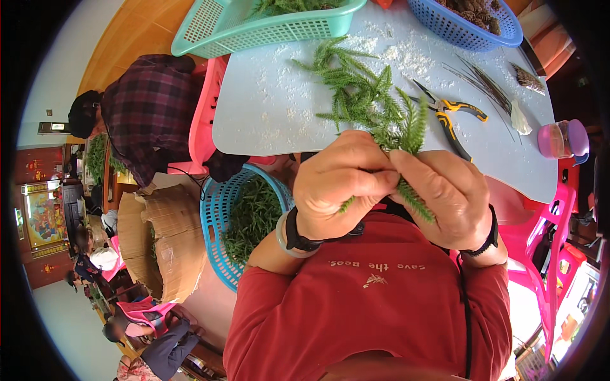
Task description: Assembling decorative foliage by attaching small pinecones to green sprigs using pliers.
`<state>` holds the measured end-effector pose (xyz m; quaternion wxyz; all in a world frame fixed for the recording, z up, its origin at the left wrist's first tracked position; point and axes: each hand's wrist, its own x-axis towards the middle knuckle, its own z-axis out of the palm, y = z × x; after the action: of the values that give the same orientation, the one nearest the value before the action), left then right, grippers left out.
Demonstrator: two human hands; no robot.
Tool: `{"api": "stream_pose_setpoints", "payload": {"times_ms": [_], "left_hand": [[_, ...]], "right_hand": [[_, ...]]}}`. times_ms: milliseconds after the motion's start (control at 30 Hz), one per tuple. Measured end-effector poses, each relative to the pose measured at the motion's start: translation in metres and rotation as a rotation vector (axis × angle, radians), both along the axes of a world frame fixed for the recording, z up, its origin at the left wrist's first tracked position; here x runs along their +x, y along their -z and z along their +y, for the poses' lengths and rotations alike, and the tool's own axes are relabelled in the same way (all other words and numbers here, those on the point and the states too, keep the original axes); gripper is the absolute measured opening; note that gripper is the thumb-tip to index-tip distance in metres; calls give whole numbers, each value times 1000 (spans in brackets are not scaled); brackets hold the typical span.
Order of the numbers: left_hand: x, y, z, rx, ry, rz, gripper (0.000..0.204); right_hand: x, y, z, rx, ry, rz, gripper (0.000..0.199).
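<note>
I am wearing a red shirt [381,305] carrying small pale lettering, plus a black wristband [489,238] and a black watch [295,235]. The sprigs [362,95] are showing deep green against the pale blue surface [267,120], which is showing scattered white flecks. The pliers [454,114] are showing yellow-and-black handles. One mesh basket [216,209] is showing bright blue, another [254,28] turquoise. The chair [203,120] is showing hot pink. A nearby person is wearing dark plaid [149,108].

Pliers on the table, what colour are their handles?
The pliers have yellow and black handles, seen in the head view.
</note>
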<state>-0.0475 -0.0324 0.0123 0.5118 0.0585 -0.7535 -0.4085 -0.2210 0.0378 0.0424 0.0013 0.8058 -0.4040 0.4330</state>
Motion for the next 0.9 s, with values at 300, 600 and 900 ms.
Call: {"api": "stream_pose_setpoints", "payload": {"times_ms": [300, 600, 900], "left_hand": [[-4, 9, 14, 214, -44, 27, 16], [-1, 0, 24, 221, -287, -193, 19], [-5, 6, 29, 218, -306, -193, 17]], "right_hand": [[0, 9, 1, 143, 3, -53, 55], [8, 20, 5, 29, 126, 24, 55], [11, 29, 7, 17, 156, 23, 60]]}}
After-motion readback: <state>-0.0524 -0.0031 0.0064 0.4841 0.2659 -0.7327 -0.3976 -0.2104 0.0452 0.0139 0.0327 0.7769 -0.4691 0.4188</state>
